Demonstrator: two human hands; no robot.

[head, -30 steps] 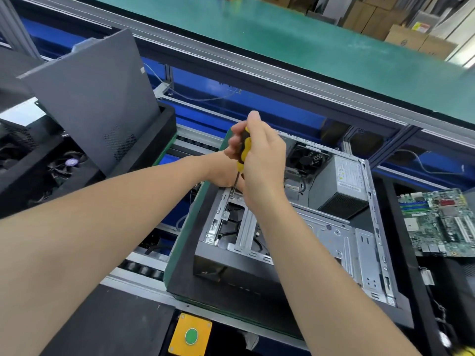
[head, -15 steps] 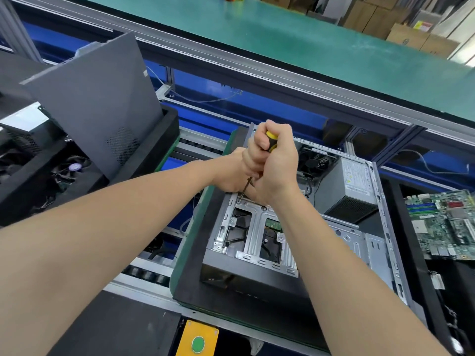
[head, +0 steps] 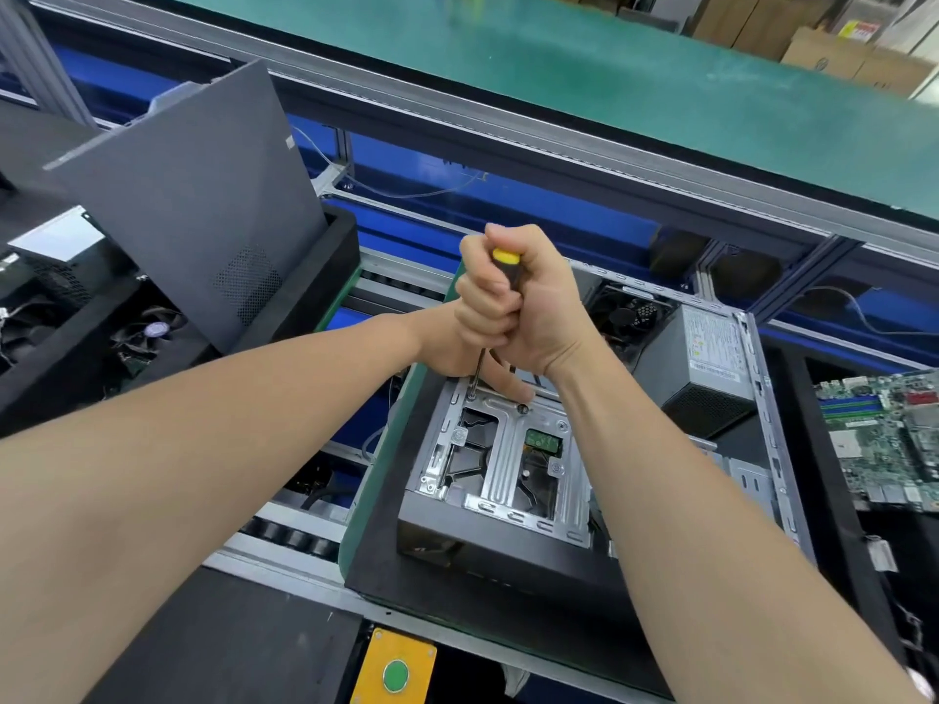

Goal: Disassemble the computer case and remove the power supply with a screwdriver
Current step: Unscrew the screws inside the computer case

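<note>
Starting nearest, a yellow box (head: pixel 395 673) with a green button sat at the line's edge, and beyond it the case (head: pixel 508 551) lay open-side up on a dark tray (head: pixel 376 530). Its metal cage (head: pixel 500 480) filled the near half.

Over the cage's far left corner the right hand (head: pixel 528 307) was clenched in a full fist round the screwdriver (head: pixel 505 257), only the yellow cap showing above the knuckles. A second earlier that hand had sat higher, with a fingertip on top of the handle and the yellow grip exposed; it had since slid down and wrapped the handle whole. The shaft slanted down to a screw (head: pixel 472 396) in the cage's corner. That regrip read as a move from seating the tip to bearing down and turning hard, probably on a stiff screw.

The left hand (head: pixel 442 343) lay low behind the right, one finger flat on the cage beside the shaft; whether it pinched the shaft I could not tell.

Farther back, the power supply (head: pixel 696 368) sat in the case's far right corner beside the fan (head: pixel 627 312), not yet removed. So the work was on the cage, with the main goal some way off.

A grey panel (head: pixel 188 195) leaned in a bin to the left, a motherboard (head: pixel 884 439) lay to the right, and a green belt (head: pixel 609 68) ran across the back.
</note>
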